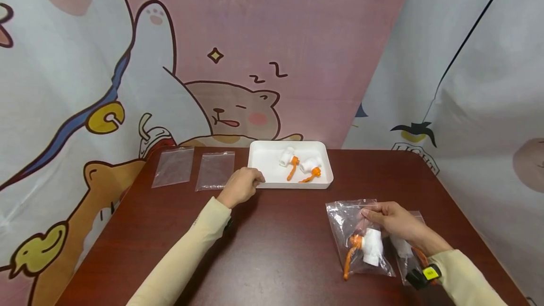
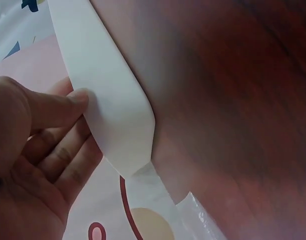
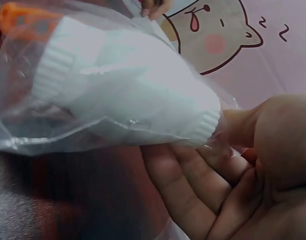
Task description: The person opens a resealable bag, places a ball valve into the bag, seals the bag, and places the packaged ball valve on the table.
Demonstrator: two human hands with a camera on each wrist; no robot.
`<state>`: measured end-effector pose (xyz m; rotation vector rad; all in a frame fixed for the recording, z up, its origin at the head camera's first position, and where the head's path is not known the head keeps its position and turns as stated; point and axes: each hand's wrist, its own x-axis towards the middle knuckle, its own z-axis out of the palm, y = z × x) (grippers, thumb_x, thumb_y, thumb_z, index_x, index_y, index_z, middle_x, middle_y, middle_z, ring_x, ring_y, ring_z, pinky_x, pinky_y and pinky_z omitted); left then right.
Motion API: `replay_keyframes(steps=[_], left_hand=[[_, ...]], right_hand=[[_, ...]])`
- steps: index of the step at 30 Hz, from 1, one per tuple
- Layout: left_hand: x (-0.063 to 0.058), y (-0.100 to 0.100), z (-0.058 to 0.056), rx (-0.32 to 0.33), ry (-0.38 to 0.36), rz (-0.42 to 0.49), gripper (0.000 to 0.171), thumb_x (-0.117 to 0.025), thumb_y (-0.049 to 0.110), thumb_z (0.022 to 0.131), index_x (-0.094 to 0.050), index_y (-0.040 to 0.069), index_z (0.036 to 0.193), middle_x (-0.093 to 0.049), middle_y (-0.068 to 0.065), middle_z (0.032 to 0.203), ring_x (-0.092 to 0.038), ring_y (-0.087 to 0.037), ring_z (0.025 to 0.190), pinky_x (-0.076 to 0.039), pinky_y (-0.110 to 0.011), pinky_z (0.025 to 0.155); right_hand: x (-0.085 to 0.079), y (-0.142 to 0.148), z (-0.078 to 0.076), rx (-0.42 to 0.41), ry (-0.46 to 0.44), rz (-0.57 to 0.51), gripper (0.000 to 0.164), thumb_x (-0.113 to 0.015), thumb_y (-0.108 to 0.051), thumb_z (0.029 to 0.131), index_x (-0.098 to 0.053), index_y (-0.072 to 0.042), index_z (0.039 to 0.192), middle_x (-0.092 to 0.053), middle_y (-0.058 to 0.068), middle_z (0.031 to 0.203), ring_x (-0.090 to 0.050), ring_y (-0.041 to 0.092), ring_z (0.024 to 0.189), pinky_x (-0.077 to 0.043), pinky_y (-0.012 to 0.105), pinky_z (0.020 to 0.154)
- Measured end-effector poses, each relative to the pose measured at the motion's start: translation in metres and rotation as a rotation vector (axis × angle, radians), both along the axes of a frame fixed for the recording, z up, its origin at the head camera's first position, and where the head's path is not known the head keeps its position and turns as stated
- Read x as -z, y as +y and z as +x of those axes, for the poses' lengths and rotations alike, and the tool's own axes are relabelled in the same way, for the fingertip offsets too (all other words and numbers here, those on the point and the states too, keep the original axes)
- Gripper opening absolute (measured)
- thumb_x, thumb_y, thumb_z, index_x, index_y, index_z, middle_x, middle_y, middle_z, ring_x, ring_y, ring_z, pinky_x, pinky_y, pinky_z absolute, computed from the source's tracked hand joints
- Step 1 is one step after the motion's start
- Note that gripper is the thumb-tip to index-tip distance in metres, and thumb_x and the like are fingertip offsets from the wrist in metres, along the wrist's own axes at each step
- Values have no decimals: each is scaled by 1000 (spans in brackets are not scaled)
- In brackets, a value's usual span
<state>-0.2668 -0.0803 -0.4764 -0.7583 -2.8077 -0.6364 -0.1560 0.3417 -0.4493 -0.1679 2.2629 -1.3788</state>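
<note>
My left hand (image 1: 241,186) pinches the near left rim of a white tray (image 1: 272,185), thumb on the outer wall in the left wrist view. Inside the tray lie two white plastic valves with orange lever handles, one at the left (image 1: 286,157) and one at the right (image 1: 310,166). At the right of the table, my right hand (image 1: 395,221) holds a clear zip bag (image 1: 340,216) by its top, between thumb and fingers. A white ribbed-end valve (image 3: 128,80) with an orange handle (image 3: 30,21) is inside that bag.
A second clear bag (image 1: 405,268) with a white and orange valve lies under my right wrist, partly hidden. Two flat clear bags, one far left (image 1: 173,166) and one nearer the tray (image 1: 215,169), lie on the dark brown table (image 1: 280,244). A printed cloth (image 1: 297,51) hangs behind.
</note>
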Motion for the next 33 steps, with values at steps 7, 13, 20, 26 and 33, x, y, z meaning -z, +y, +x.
replay_keyframes(steps=[7,13,20,26,33], left_hand=[[1,1,1,-38,7,27,30,-67,-11,80,-82,13,89,-77,3,84,-70,-16,76,-57,-37,69],[2,2,2,-48,17,34,30,-66,-11,79,-82,13,88,-77,3,84,-70,-17,74,-56,-37,69],[4,3,1,-54,20,41,33,-64,-11,77,-82,14,87,-75,4,80,-66,-16,70,-55,-36,67],[3,2,2,-60,12,38,34,-62,-12,76,-82,13,88,-74,4,79,-63,-15,69,-54,-36,67],[4,3,2,-58,52,42,32,-64,-10,78,-82,15,87,-76,5,83,-67,-17,71,-55,-36,66]], right_hand=[[9,-1,5,-16,92,144,34,-58,-24,105,-68,7,114,-66,1,74,-58,7,60,-55,31,54],[9,-5,7,-58,205,276,23,-62,-21,103,-71,-1,103,-51,-7,62,-49,4,52,-47,26,47],[1,-12,7,-29,289,466,19,-67,-24,99,-76,-8,96,-65,-5,71,-52,10,60,-43,27,55],[2,-14,3,-11,371,595,16,-74,-24,91,-72,-13,79,-54,-8,62,-46,11,59,-37,28,55],[2,-14,-4,-10,480,690,30,-78,-24,82,-73,-1,100,-72,6,80,-63,22,76,-52,42,67]])
